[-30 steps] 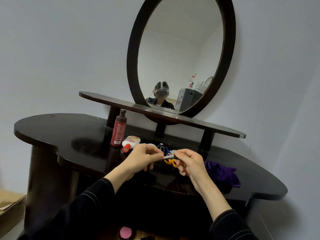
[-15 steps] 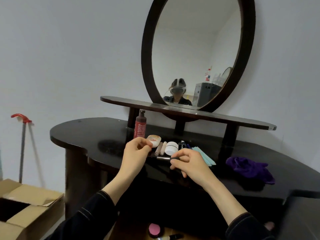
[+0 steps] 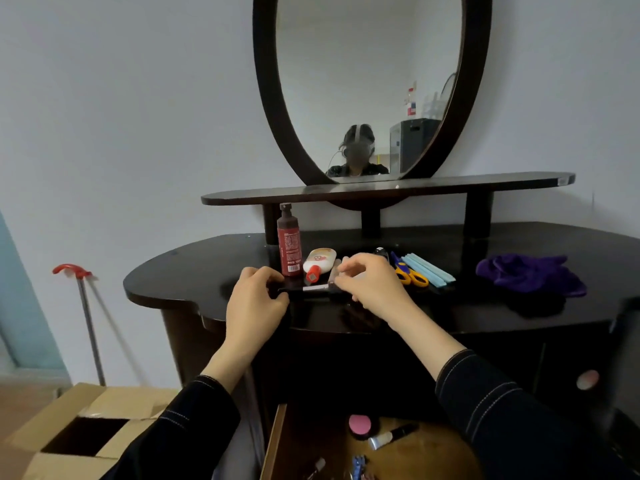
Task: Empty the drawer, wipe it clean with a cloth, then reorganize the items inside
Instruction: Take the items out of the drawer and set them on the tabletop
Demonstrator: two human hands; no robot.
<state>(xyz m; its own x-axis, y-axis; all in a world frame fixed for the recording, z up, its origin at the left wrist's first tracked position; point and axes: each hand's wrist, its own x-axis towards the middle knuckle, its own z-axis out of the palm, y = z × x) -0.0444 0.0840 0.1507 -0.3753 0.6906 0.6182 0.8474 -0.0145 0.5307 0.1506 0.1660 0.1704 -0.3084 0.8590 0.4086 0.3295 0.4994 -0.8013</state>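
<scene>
Pinching cosmetic pencil point(image 3: 309, 288), left hand point(image 3: 256, 303), right hand point(image 3: 372, 285), drawer point(image 3: 274, 441) open

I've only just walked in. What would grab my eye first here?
The big oval mirror rises behind the dark table, showing the person's reflection. Below it, the left hand and right hand pinch a slim stick between them above the tabletop, beside a red bottle. A purple cloth lies at the table's right, and the open drawer at the bottom holds a pink compact.
</scene>
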